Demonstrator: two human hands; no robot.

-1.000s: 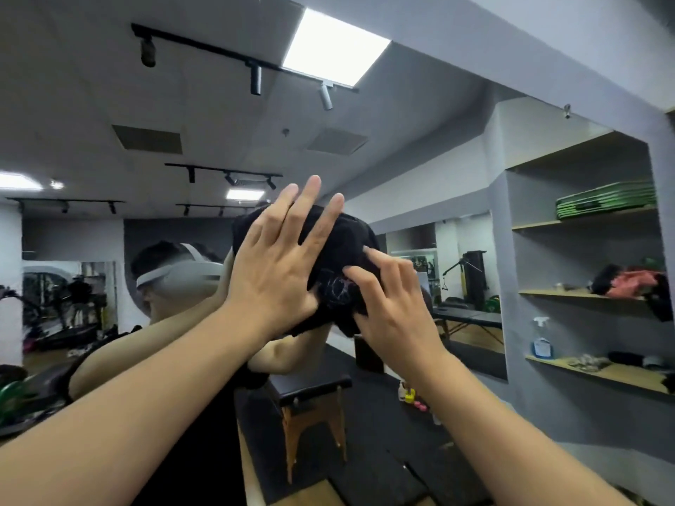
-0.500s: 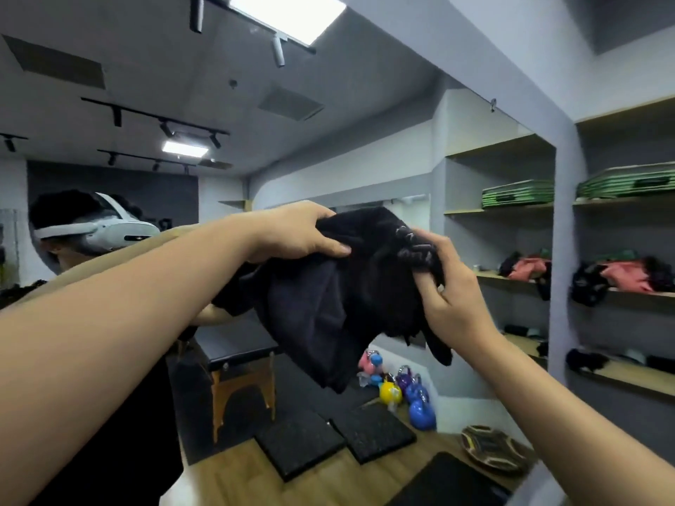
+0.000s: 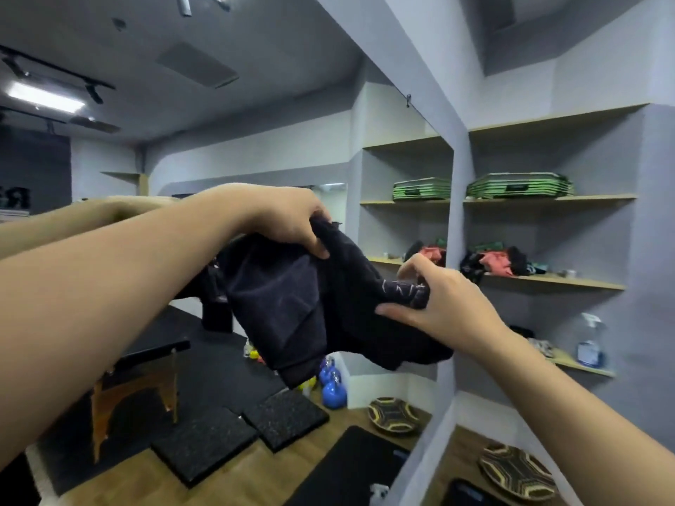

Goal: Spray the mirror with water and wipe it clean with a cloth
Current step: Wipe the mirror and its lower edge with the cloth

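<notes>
A dark, almost black cloth (image 3: 292, 308) hangs crumpled in the air between my two hands, away from the glass. My left hand (image 3: 292, 220) pinches its upper edge. My right hand (image 3: 434, 304) grips its right end, where pale markings show. The large wall mirror (image 3: 255, 104) fills the left and middle of the view and ends at a grey edge (image 3: 454, 213). It reflects the gym room and the shelves. A clear spray bottle with a blue label (image 3: 590, 341) stands on the lower right shelf, untouched.
Built-in wooden shelves (image 3: 548, 283) to the right of the mirror hold green stacked mats, red and black clothes and small items. A patterned round disc (image 3: 518, 472) lies on the wooden floor below. The mirror reflects a massage table, black floor mats and blue kettlebells.
The view has swung to the right and down. My hands lifted the cloth off the mirror, where they had pressed it flat, and now hold it bunched between them. The reflected person has left the view.
</notes>
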